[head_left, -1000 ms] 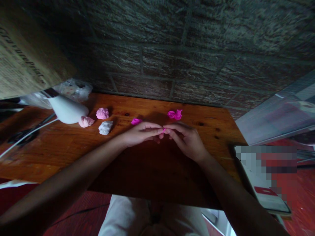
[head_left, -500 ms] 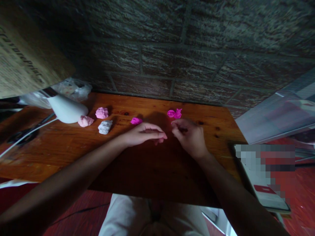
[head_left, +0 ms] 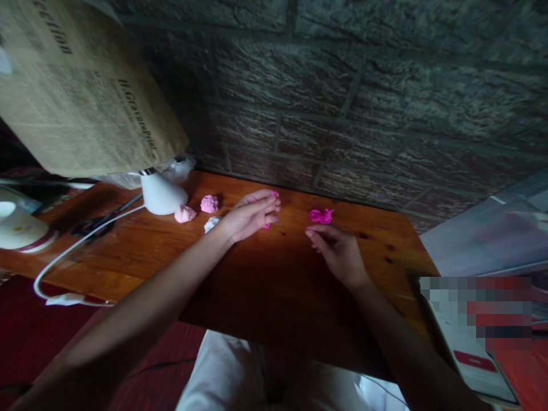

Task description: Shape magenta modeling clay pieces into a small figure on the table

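My left hand is raised over the table, thumb and fingertips closed on a small bit of magenta modelling clay. Beneath its fingers, part of a magenta clay lump shows on the wood. My right hand has thumb and forefinger pinched together; whatever they hold, if anything, is too small to make out. Just behind it lies a magenta clay figure with a round spiral and two little points, like a snail. A white clay lump, partly hidden by my left wrist, sits near two pale pink lumps.
A lamp with a white base and a newspaper-print shade stands at the left. Its white cable runs past black scissors and a paper cup. A stone-patterned wall borders the wooden table.
My left hand has moved away from my right hand, towards the back, and now shows magenta clay at its fingertips. My right hand stays pinched near the figure. The view has turned left.
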Available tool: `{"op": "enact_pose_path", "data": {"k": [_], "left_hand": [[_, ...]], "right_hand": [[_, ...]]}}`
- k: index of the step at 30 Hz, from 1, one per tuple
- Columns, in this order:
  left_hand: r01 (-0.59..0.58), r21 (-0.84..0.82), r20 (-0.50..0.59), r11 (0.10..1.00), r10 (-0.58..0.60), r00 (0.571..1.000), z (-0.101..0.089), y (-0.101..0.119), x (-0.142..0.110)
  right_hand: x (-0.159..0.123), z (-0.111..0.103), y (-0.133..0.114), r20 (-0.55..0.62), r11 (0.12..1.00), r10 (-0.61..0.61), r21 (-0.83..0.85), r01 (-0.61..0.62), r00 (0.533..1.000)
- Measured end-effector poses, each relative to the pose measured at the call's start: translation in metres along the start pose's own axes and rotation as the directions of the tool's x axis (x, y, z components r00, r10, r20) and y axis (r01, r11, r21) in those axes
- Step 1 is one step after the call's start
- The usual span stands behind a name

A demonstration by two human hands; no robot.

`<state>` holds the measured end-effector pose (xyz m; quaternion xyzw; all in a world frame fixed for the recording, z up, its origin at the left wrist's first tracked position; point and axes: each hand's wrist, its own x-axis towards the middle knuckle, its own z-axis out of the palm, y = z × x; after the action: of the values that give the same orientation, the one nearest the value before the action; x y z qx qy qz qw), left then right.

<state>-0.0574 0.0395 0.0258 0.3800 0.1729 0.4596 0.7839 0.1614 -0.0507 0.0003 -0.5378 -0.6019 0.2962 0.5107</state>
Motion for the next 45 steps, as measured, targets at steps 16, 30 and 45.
{"op": "enact_pose_path", "data": {"k": [16, 30, 45], "left_hand": [[-0.184, 0.065, -0.109, 0.981, 0.190, 0.976, -0.014, 0.020, 0.004], [-0.118, 0.148, -0.056, 0.982, 0.127, 0.990, -0.009, 0.004, 0.003], [0.090, 0.453, 0.165, 0.887, -0.183, 0.969, 0.016, -0.046, -0.011]], "right_hand": [[0.057, 0.091, -0.009, 0.337, 0.845, -0.215, -0.406, 0.348, 0.917], [0.036, 0.044, 0.004, 0.194, 0.971, -0.146, -0.160, 0.178, 0.970], [0.008, -0.006, -0.009, 0.107, 0.971, -0.015, 0.239, -0.011, 0.994]]}}
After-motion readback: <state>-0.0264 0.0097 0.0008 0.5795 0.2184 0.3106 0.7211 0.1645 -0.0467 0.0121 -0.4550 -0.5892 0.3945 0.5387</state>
